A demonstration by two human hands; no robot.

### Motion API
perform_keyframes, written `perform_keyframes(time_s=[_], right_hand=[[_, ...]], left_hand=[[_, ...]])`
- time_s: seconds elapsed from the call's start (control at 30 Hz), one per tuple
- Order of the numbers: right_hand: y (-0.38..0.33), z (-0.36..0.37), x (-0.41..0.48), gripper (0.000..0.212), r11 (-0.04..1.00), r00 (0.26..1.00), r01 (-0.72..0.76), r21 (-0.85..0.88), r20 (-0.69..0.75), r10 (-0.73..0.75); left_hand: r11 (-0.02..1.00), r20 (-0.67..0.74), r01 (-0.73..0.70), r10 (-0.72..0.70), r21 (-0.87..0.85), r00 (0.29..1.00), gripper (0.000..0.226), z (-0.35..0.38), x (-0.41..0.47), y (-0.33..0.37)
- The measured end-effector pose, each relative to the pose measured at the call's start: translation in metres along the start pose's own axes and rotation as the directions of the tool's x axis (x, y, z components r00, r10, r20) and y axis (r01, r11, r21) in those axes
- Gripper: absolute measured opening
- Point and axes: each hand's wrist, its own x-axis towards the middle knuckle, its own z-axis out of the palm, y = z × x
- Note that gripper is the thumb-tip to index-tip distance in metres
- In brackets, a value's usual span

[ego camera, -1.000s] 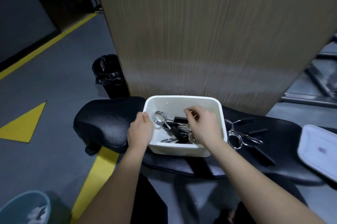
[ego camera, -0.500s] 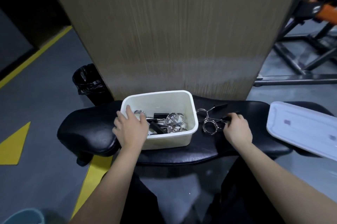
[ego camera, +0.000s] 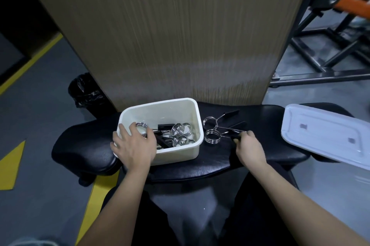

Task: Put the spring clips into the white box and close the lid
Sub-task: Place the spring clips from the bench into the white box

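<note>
The white box (ego camera: pixel 186 151) stands open on a black padded bench (ego camera: pixel 216 163), with several steel spring clips (ego camera: pixel 180 131) inside. My left hand (ego camera: pixel 134 146) rests over the box's near left corner and grips its rim. Two more spring clips lie on the bench just right of the box, one farther back (ego camera: pixel 210 122) and one nearer (ego camera: pixel 212 136). My right hand (ego camera: pixel 248 145) pinches the black handle of the nearer clip, which still lies on the pad. The white lid (ego camera: pixel 328 135) lies upside down on the bench's right end.
A tall wood-grain panel (ego camera: pixel 180 35) rises directly behind the bench. A black bin with a bag (ego camera: pixel 86 91) stands on the floor at the back left. Black metal gym frames (ego camera: pixel 324 53) stand at the right. Yellow floor markings (ego camera: pixel 12 163) run along the left.
My right hand left the inside of the box, moved right and took hold of the nearer clip's handle. My left hand stayed on the box. The head camera turned right.
</note>
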Motion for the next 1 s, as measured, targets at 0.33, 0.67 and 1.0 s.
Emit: perform_keyframes(time_s=[0.33,0.67,1.0], right_hand=[[0.000,-0.008,0.022,0.040,0.998,1.000,0.028,0.054,0.013,-0.029],[-0.003,-0.012,0.039,0.014,0.945,0.953,0.289,-0.153,-0.047,-0.299],[-0.080,-0.072,0.043,0.011,0.536,0.965,-0.016,0.844,-0.126,0.228]], left_hand=[[1.000,-0.043,-0.023,0.023,-0.002,0.999,0.055,0.001,-0.001,-0.004],[1.000,-0.037,-0.010,0.010,-0.001,0.999,0.055,0.006,0.002,-0.003],[1.000,0.008,0.002,-0.002,-0.002,1.000,0.057,-0.003,0.000,-0.001]])
